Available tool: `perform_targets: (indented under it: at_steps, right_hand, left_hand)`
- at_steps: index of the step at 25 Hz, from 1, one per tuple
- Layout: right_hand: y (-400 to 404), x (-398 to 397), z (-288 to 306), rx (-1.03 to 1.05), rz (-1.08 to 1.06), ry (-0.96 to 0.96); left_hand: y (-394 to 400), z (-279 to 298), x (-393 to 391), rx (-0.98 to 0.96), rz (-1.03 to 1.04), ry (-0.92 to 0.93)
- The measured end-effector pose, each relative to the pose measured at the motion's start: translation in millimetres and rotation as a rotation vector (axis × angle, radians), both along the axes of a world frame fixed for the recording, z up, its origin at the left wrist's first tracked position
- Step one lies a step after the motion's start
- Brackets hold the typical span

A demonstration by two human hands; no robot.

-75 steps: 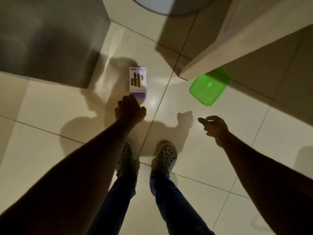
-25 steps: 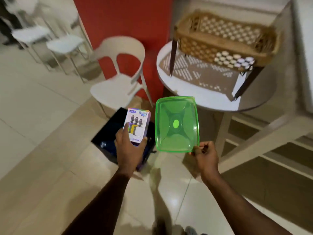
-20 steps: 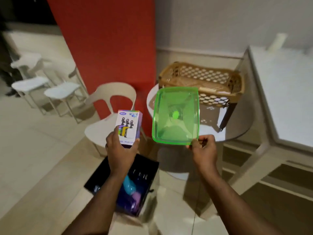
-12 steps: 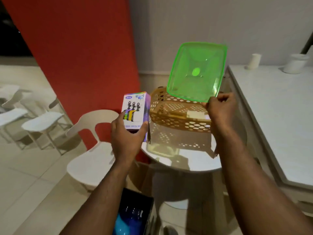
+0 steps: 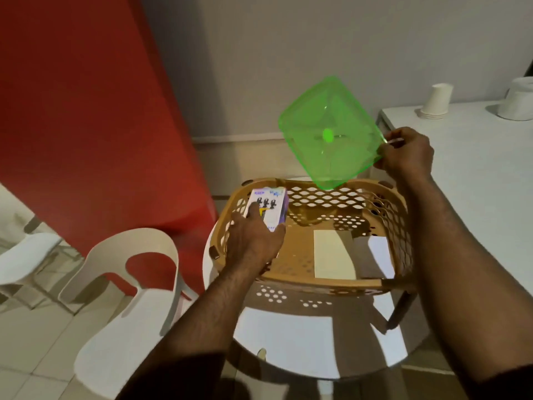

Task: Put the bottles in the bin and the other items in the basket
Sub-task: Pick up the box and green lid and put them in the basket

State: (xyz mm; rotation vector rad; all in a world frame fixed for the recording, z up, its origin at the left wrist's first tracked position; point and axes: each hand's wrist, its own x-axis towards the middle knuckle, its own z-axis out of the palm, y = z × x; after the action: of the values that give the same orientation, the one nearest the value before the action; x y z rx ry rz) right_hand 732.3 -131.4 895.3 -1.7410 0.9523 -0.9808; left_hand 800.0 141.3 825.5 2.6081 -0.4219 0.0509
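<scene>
A tan perforated basket [image 5: 323, 282] stands on a round white table [image 5: 302, 342]. My left hand [image 5: 253, 241] grips a small white and purple box [image 5: 271, 204] and holds it inside the basket's left end, low over the floor of it. My right hand [image 5: 406, 153] pinches the corner of a translucent green lid [image 5: 328, 134], tilted in the air above the basket's far rim. Flat cream and white cards [image 5: 334, 255] lie on the basket floor. The bin is out of view.
A white plastic chair [image 5: 124, 284] stands left of the round table, before a red wall [image 5: 86, 111]. A white counter [image 5: 476, 168] runs along the right, with stacked paper cups [image 5: 437, 101] and a white container [image 5: 519, 102] at its far end.
My left hand has lowered the box from beside the basket into its left end. My right hand has swung the green lid to the right and tilted it. The view has closed in on the basket.
</scene>
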Motion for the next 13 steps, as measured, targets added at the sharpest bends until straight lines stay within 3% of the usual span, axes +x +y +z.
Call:
perform_targets:
  at_steps: [5,9,13]
  right_hand:
    - [-16.8,44.0,-42.1,-0.137,0.267,0.243]
    - [-4.2,70.6,-67.0,-0.350,0.408,0.416]
    - [-8.2,82.0,-68.5,-0.395,0.428,0.511]
  left_hand:
    - [-5.9,-33.3,30.0,0.373,0.005,0.312]
    - [-8.1,-38.7,39.1,0.539,-0.058,0.366]
    - [-10.2,-47.1,39.1,0.599,-0.099,0.357]
